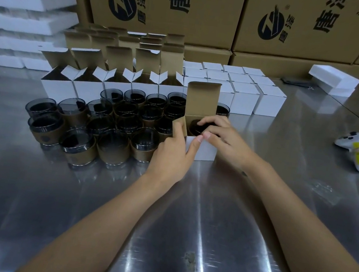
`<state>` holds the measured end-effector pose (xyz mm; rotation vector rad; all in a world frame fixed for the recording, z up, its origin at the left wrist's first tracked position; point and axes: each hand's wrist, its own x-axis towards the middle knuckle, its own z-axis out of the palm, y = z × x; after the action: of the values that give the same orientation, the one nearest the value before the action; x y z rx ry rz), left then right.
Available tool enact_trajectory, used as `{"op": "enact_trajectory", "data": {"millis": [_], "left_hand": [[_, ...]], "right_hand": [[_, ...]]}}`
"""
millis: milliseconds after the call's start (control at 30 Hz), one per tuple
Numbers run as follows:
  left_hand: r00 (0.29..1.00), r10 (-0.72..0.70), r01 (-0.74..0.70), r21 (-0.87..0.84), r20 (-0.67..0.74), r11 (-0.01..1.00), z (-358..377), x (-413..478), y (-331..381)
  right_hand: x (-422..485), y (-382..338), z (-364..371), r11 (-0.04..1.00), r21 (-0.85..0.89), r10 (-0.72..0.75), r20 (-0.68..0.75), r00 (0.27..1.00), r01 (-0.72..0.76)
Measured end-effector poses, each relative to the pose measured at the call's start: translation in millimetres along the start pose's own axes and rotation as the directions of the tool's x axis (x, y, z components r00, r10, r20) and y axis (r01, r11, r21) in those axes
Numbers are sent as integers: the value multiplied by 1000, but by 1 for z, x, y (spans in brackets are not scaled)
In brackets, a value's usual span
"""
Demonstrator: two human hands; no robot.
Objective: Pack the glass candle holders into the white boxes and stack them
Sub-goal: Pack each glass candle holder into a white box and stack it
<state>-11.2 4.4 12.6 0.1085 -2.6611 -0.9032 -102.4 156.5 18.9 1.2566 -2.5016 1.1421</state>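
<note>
— Our forearms (298, 231) cross the steel table (210, 208) to one white box (204, 150). Why both hands on it?
— The left hand (171, 155) steadies it. Its fingers curl round the left wall with the thumb on the front rim, bending the side flap (180, 124) outward so the mouth is clear.
— And the right hand (222, 134)?
— Its fingers curl over the rim of the glass candle holder (197, 126), which sits inside the box. We judge we're seating it. The tall lid (201, 100) stands upright, not yet tucked.
— The rest?
— Sleeved holders (115, 127) cluster just left, within reach. Open boxes (88, 89) wait behind them, and closed boxes (245, 96) sit in rows back right.
</note>
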Motion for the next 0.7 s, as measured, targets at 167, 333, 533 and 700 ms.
{"op": "enact_trajectory", "data": {"millis": [167, 333, 533, 700], "left_hand": [[1000, 3, -3, 0, -12, 1000, 0, 0, 0], [1000, -5, 5, 7, 13, 1000, -1, 1, -1], [1000, 7, -7, 12, 7, 1000, -1, 1, -1], [1000, -1, 1, 0, 8, 1000, 1, 1, -1]], "right_hand": [[-1, 2, 3, 999, 47, -20, -76, 997, 24], [3, -2, 3, 613, 790, 471, -397, 788, 32], [2, 8, 2, 105, 993, 692, -27, 722, -63], [5, -1, 12, 271, 940, 542, 27, 840, -205]]}}
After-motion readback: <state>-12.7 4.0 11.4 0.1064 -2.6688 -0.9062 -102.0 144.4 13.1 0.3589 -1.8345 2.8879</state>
